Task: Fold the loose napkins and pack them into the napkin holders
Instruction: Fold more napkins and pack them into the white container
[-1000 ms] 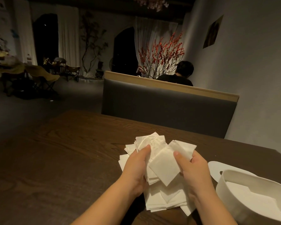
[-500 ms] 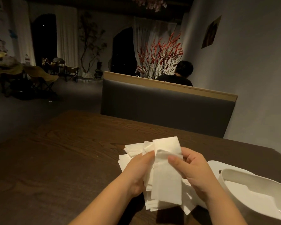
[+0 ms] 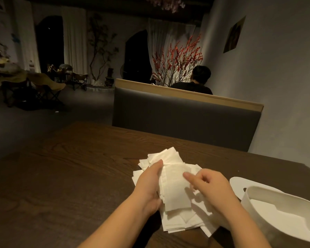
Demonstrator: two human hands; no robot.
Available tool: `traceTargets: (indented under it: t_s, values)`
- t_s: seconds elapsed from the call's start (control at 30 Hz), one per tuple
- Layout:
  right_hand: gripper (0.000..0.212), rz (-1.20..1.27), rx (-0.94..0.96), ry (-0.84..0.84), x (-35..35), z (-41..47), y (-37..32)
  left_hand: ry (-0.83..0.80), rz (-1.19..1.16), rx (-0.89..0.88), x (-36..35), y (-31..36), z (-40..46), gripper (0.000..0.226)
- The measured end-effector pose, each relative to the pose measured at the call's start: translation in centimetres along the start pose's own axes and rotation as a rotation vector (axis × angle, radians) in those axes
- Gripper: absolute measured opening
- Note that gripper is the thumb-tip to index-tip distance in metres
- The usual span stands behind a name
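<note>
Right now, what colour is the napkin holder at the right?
White, plain with no pattern: the napkin holder shows best in the head view.

Dim room: grey booth seat (image 3: 184, 120) (wood-trimmed), white curtains (image 3: 75, 42), dark floor (image 3: 25, 122).

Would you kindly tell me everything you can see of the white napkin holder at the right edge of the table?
The napkin holder is a white tub with rounded corners and a smooth, plastic-looking wall, cut off by the frame's right and bottom edges. It stands upright and open-topped on the dark wooden table, with flat white napkins inside. A flat white lid-like piece lies just behind it. Neither hand touches it; the right hand is nearest.
</note>
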State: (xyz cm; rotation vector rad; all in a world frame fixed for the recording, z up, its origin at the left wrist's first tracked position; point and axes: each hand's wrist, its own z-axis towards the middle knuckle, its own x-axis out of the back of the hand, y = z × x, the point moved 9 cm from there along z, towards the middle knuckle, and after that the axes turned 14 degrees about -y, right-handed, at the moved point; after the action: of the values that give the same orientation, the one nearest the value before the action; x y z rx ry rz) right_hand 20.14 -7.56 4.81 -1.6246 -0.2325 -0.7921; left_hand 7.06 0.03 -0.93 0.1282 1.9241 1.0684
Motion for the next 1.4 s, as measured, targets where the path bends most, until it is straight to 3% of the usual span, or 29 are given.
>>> traceTargets:
  t_s: [0.07, 0.13, 0.4, 0.53, 0.67, 0.8, 0.9, 0.97, 1.03, 1.13, 1.2, 1.27, 1.4]
  values:
    - [0.039, 0.009, -0.048, -0.145, -1.5, 0.2, 0.5, 0.017, -0.062, -0.008, 0.0, 0.1, -0.2, 0.023]
    - [0.030, 0.006, -0.051, -0.186, -1.9, 0.3, 0.7, 0.020, -0.084, -0.026, 0.0, 0.3, -0.4, 0.020]
    - [0.011, 0.194, 0.162, -0.092, -0.6, -0.4, -1.1, 0.009, -0.043, -0.006, 0.3, -0.4, 0.4, 0.033]
    - [0.014, 0.234, 0.212, -0.032, 0.1, -0.6, -1.2, -0.060, -0.011, 0.033, -0.1, -1.1, 0.8, 0.039]
    - [0.014, 0.235, 0.267, -0.001, 0.2, -0.7, -1.7, -0.135, 0.001, 0.082, -0.9, -1.6, 0.6, 0.063]
    - [0.020, 0.316, 0.291, -0.027, -0.1, -0.7, -1.6, -0.179, -0.012, 0.105, -1.4, -1.9, 0.6, 0.073]
    - [0.029, 0.226, 0.239, -0.008, -0.3, -0.5, -1.5, -0.182, 0.006, 0.099, -1.3, -1.8, 0.6, 0.069]
    - [0.032, 0.129, 0.218, 0.019, -0.4, -0.4, -1.6, -0.184, 0.052, 0.057, -1.5, -1.4, 0.5, 0.054]
    - [0.029, 0.079, 0.231, 0.118, 0.3, -0.5, -1.6, -0.145, 0.121, -0.045, -1.0, -0.7, 0.8, 0.031]
    - [0.016, 0.179, 0.139, 0.242, 1.9, -0.1, 0.1, -0.079, 0.082, -0.088, -0.3, -0.3, 1.1, 0.023]
    - [0.010, 0.389, 0.000, 0.157, 1.2, 0.4, 1.8, -0.086, 0.033, -0.074, -0.3, -0.3, 1.2, 0.020]
    - [0.019, 0.531, -0.097, 0.011, -0.7, 0.6, 2.4, -0.112, -0.027, -0.066, -0.6, -0.3, 0.9, 0.018]
    - [0.025, 0.601, -0.094, -0.039, -1.3, 0.5, 2.4, -0.129, -0.094, -0.047, -0.9, -0.6, 0.6, 0.023]
